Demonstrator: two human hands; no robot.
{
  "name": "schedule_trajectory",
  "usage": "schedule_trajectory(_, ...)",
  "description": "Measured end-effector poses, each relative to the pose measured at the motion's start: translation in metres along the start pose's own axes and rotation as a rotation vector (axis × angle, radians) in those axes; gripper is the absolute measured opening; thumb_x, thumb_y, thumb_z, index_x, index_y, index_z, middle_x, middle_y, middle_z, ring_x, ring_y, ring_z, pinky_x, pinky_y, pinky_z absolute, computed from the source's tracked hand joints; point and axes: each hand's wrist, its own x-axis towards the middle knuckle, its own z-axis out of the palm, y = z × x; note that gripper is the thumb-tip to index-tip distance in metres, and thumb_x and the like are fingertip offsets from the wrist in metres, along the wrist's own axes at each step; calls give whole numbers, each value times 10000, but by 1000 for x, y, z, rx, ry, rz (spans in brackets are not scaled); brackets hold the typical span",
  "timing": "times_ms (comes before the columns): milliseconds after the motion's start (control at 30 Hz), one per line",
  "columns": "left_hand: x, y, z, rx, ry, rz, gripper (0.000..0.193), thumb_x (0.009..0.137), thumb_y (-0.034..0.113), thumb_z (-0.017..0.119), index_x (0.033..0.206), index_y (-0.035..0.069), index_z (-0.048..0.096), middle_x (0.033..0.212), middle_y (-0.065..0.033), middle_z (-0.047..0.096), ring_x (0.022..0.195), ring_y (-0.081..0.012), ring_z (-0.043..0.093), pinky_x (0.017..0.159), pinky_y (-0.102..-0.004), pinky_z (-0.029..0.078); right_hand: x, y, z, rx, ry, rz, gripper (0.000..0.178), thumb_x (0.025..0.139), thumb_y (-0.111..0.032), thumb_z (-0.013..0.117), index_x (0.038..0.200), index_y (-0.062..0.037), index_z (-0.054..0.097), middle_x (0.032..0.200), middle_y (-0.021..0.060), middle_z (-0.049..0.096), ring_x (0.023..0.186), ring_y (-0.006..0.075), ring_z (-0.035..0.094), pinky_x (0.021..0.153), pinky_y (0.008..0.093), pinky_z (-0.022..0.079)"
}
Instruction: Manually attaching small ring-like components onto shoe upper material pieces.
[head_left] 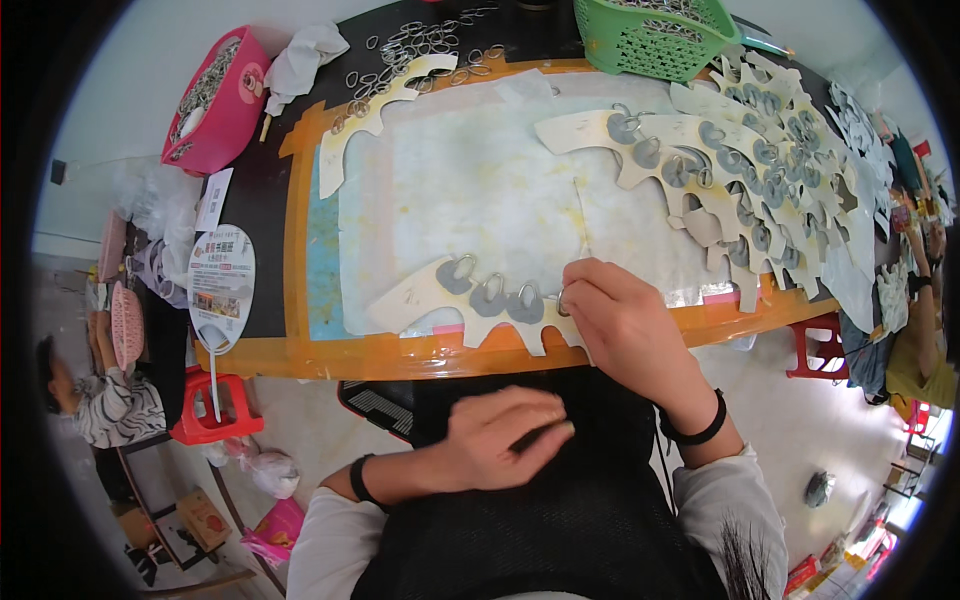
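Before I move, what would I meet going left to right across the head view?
Pink basket, white cloth, near cream strip, green basket, red stool on the right.

left — round hand fan point(236, 258) | red stool point(243, 405) | pink bag point(276, 530) | right — second red stool point(815, 349)

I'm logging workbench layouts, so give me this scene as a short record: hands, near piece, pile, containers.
left hand: off the table, nothing visibly held
right hand: fingertips at the right end of the near piece; what they pinch is partly hidden
near piece: cream, curved, three gray patches with metal loops clear of the fingers
pile: similar pieces overlapping, table's right side
containers: pink basket, far left; green basket, far right
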Motion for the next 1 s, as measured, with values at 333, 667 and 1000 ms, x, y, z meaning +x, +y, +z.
schedule_trajectory(333,76,-41,-11,290,-2,-47,504,716,16,742,1177,66,544,1030,-31,660,1144,-254,564,1139,-558,185,-8,6,5,-126,-13,-122,237,678,-12,614,914,-6,595,839,113,511,736,270,521,656,365,449)
schedule_trajectory(667,65,-43,-11,501,-31,161,128,735,15,670,837,91,663,1040,-24,641,1156,-272,543,1116,-646,151,-17,8,-10,132,34,-48,314,691,-11,634,1004,8,613,864,114,545,773,283,552,669,370,480)
schedule_trajectory(1000,61,-47,-6,620,51,189,150,733,58,691,866,128,692,989,27,655,1066,-231,565,1119,-624,168,-20,18,-10,-201,-43,-285,268,677,-24,625,944,-9,622,831,106,519,738,254,536,640,338,486)
